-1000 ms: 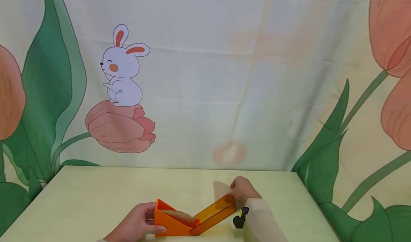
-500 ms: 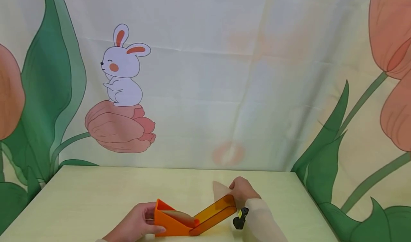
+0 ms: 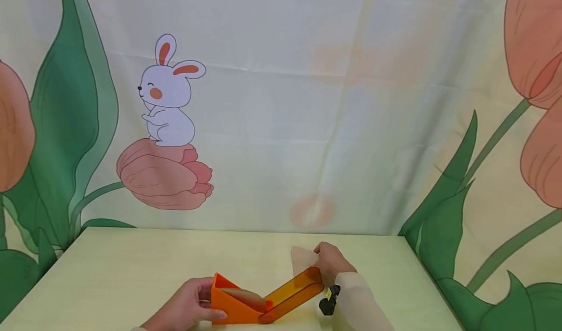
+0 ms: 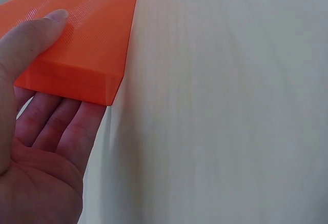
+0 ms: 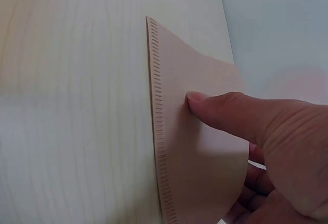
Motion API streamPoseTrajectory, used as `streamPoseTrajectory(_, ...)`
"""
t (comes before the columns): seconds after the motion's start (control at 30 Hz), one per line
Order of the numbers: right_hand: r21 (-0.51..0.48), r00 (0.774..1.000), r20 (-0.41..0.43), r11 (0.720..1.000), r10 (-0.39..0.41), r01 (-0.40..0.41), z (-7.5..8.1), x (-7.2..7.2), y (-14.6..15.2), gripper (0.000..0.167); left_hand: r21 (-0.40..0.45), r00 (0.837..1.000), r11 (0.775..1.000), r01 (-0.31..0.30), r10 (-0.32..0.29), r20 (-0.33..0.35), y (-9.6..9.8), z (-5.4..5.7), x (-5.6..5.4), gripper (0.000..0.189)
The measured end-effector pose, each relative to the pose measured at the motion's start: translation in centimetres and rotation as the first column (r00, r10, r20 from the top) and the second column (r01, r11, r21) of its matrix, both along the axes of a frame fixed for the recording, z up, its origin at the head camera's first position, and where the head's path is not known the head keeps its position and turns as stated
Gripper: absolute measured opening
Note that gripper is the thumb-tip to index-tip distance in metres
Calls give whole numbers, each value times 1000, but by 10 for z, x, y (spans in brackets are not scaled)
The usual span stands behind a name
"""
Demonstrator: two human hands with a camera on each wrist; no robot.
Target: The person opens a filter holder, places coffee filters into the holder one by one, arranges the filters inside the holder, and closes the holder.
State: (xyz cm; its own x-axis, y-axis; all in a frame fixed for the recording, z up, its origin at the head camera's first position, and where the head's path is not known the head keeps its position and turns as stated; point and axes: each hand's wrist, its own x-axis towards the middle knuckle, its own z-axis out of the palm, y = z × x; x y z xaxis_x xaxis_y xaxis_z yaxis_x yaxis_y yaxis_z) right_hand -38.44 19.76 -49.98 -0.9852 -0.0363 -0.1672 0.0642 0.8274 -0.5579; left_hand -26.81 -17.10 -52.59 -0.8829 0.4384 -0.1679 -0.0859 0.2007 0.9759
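Orange plastic wedge-shaped box, near side of pale wood-grained table: long axis left to right, tall end left; gripped between thumb and fingers of left hand. Translucent amber lid: open, slanting up rightward. Tan paper sheet, crimped along one edge: beyond lid, pinched by right hand.

No lettering can be read; the yellow patch on the black device is too small.
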Motion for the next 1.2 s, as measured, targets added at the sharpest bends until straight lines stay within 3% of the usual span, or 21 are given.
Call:
streamPoseTrajectory(0.27,-5,1000,-4,1000,25,-25,-4,-2,1,30,-2,1000,1000,5,-5,3,0,0,0,56)
streamPoseTrajectory(0.4,-69,999,13,997,30,-29,-5,-2,0,28,-4,1000,1000,2,-2,6,-1,1,0,57)
streamPoseTrajectory(0.7,-44,985,-98,988,144,-149,1,-2,3,20,10,1000,1000,5,-5,1,0,2,0,56)
streamPoseTrajectory(0.9,-127,979,-119,975,166,-181,9,-3,11,7,9,1000,1000,-6,6,15,-1,3,1,57)
streamPoseTrajectory(1.2,-218,960,-170,942,221,-256,39,9,13,12,6,1000,1000,-14,14,16,-1,1,1,56)
